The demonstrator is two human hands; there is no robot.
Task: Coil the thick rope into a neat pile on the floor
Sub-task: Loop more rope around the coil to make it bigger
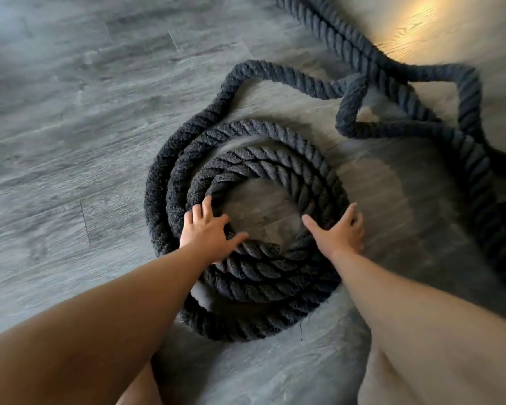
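Head view: thick rope point(275, 166), dark and twisted, is lying on the grey plank floor point(70, 112) in a flat spiral of roughly four turns, directly in front of the person. Cut end point(270, 248) is sitting on the innermost turn at the near side, beside the left thumb. Left hand point(208, 229) is resting palm down on the inner turns at the coil's left, fingers straight and spread, thumb stretched toward the cut end. Right hand point(338, 232) is pressing palm down on the coil's right side, fingers splayed, thumb pointing into the bare centre. Loose length point(348, 89) is leaving the outer turn at upper left, snaking to the upper right and crossing itself there. Warm light patch point(412, 21) is showing at the top.
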